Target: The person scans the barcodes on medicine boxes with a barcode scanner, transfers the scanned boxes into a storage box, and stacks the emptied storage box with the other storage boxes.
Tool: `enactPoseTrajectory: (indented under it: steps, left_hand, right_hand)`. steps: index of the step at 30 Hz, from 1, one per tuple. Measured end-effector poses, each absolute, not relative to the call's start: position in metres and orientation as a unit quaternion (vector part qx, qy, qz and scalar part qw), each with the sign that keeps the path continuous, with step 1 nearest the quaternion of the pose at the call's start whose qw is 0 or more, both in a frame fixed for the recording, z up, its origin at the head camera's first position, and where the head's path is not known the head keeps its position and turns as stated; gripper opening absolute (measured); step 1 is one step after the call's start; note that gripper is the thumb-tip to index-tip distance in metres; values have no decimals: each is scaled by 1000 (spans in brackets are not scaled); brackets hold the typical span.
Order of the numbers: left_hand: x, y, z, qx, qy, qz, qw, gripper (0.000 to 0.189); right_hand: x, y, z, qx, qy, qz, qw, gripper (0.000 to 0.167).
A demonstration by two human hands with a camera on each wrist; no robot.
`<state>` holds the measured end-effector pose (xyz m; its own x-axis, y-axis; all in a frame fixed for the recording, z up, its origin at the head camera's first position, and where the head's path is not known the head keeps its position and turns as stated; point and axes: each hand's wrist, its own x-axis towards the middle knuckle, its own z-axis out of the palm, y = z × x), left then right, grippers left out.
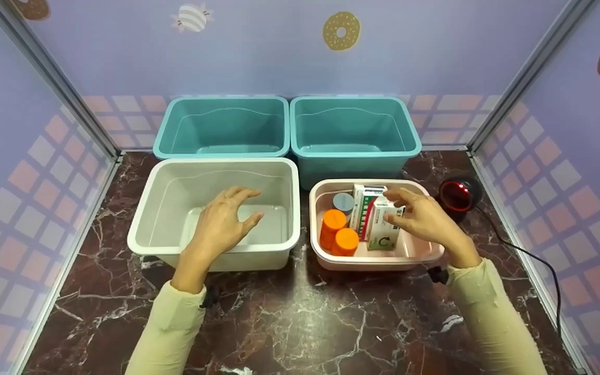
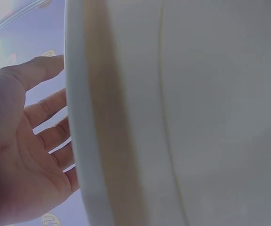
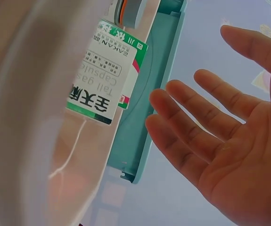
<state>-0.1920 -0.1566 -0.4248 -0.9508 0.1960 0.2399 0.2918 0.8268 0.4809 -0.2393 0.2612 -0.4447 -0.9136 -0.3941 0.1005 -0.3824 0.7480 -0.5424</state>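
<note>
Over the white bin (image 1: 138,229) my left hand (image 1: 222,221) hovers with relaxed fingers and nothing in its grasp; the left wrist view shows its bare palm (image 2: 22,141) beyond the bin's rim. My right hand (image 1: 422,219) is above the pink bin (image 1: 378,263), its fingers spread loosely near the medicine boxes. The right wrist view shows that palm (image 3: 239,146) holding nothing. Inside the pink bin a white and green capsule box (image 1: 383,229) stands in front of other medicine boxes (image 1: 362,208). Two orange-capped bottles (image 1: 345,241) and a grey-capped bottle (image 1: 342,202) stand left of them.
Two teal bins, a left one (image 1: 222,155) and a right one (image 1: 354,164), stand behind along the back wall. A black scanner (image 1: 459,195) with a red light sits right of the pink bin, its cable (image 1: 534,255) running forward along the right wall. All rests on a dark marbled table (image 1: 300,323).
</note>
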Motion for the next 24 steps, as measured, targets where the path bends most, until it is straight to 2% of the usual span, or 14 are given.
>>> enactPoseTrajectory:
  steps: [24]
  left_hand:
    - [-180,-131,-436,-170,-934,-295,106,35]
  right_hand:
    - [-234,248,-458,-254,906,-338,24,44]
